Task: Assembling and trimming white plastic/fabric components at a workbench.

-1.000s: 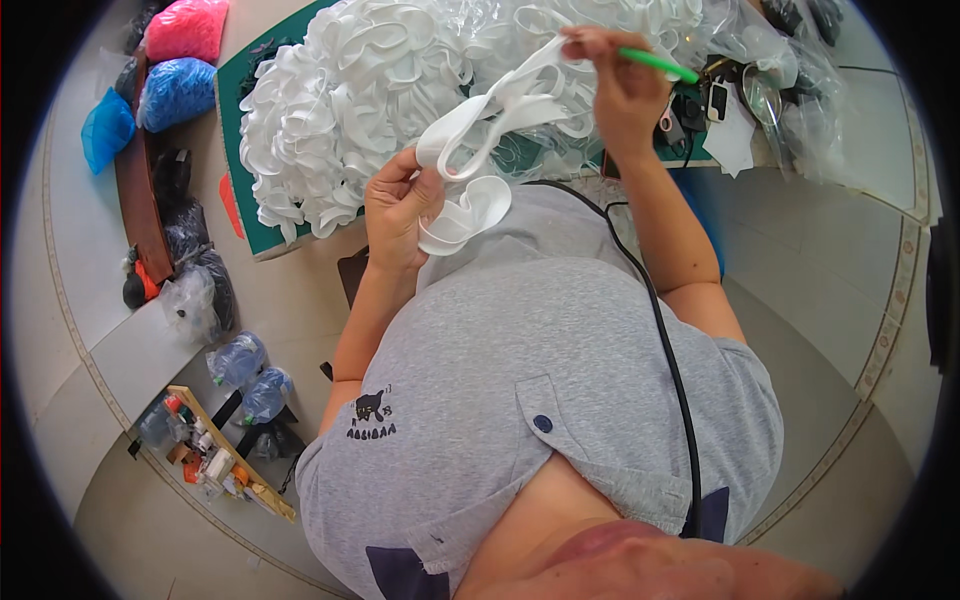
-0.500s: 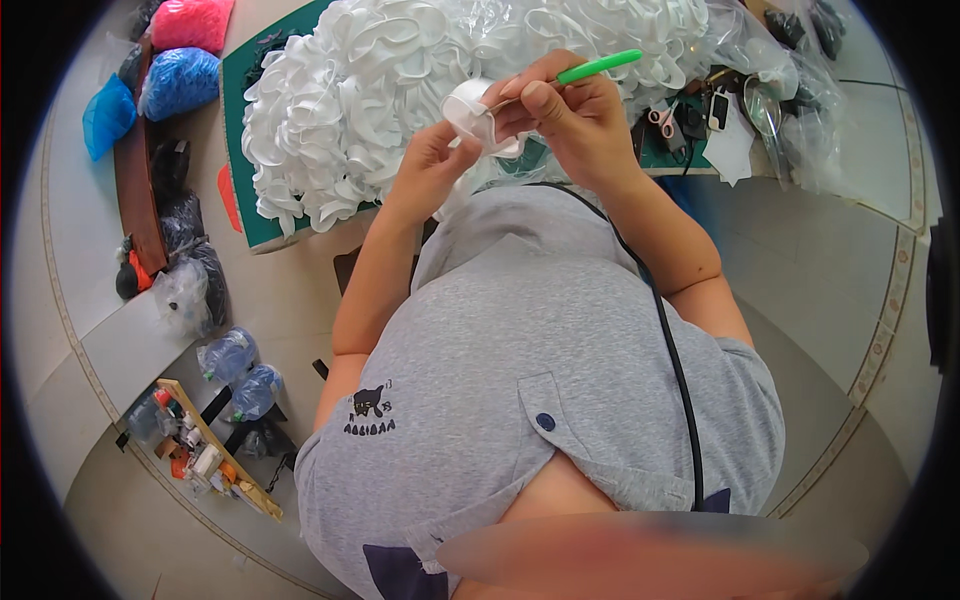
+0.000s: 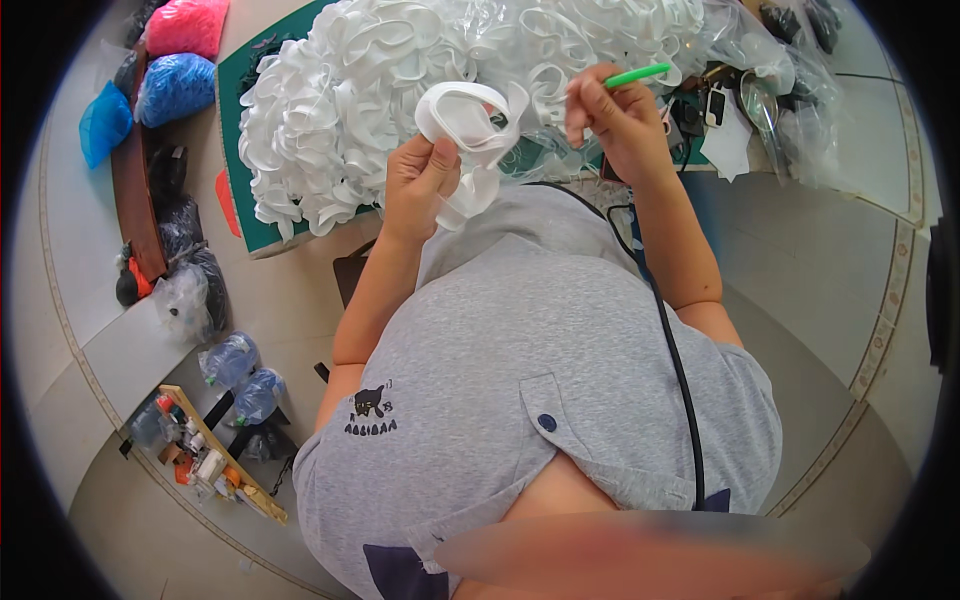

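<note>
My left hand (image 3: 418,190) is closed around a white ribbon-like band (image 3: 436,108), pinching it between thumb and fingers. The band stands up in loose loops above that hand, and one end hangs down beside the wrist. Off to the right and apart from the band, my right hand (image 3: 628,128) grips a slim tool with a bright green handle (image 3: 640,74). The handle sticks out past the fingers toward the upper right; the tool's other end cannot be made out. Behind both hands lies a big heap of similar white bands (image 3: 330,110) on the green tabletop (image 3: 233,160).
Pink-handled scissors (image 3: 667,122), a small dark device (image 3: 716,107) and clear plastic bags (image 3: 805,135) crowd the table's right side. At left, a blue bag (image 3: 178,88) and a pink bag (image 3: 188,26) rest by a brown wooden plank (image 3: 137,190). A black cord (image 3: 678,385) runs down my shirt.
My hands have moved apart. The right hand went right with the green-handled tool, away from the band. The band now spreads in open loops above my left hand.
</note>
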`<action>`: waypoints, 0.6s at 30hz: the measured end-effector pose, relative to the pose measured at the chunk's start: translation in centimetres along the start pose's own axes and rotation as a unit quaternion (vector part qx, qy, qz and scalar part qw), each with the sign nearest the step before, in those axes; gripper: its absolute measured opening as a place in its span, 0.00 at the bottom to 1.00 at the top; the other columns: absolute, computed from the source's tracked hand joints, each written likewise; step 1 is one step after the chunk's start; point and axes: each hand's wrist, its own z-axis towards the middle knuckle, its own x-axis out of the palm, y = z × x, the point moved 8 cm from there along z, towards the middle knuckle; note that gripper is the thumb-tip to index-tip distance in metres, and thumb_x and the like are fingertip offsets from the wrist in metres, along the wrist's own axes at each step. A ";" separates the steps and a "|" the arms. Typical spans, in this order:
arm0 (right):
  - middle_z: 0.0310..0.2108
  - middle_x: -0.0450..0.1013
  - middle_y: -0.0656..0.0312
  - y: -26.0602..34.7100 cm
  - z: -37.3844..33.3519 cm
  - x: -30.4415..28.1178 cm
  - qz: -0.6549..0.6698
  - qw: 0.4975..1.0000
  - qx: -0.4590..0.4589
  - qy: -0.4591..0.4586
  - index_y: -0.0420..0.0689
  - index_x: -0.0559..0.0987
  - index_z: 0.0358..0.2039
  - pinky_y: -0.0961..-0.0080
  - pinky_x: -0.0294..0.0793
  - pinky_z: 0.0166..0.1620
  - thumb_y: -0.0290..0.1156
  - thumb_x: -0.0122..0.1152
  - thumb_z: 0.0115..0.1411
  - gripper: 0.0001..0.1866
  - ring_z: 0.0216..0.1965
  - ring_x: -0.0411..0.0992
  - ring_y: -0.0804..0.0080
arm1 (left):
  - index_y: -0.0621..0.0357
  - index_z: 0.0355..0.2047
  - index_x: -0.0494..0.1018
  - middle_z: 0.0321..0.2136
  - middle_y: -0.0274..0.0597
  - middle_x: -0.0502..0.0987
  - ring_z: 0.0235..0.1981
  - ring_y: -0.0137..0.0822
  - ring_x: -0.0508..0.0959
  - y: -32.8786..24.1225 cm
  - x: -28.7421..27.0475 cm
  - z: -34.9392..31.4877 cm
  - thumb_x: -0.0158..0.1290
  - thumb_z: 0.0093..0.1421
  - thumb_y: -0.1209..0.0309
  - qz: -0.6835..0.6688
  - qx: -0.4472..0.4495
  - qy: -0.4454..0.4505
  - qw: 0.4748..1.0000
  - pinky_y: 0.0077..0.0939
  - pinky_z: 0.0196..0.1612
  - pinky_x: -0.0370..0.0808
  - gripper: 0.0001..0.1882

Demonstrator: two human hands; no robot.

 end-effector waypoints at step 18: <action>0.32 0.73 0.67 -3.2 1.2 3.8 0.088 0.984 0.148 -0.033 0.42 0.76 0.37 0.85 0.69 0.35 0.30 0.60 0.60 0.07 0.34 0.70 0.83 | 0.65 0.37 0.76 0.21 0.29 0.76 0.20 0.23 0.72 -1.0 1.3 0.1 0.60 0.56 0.64 0.434 -0.012 -0.043 0.900 0.20 0.23 0.68 0.16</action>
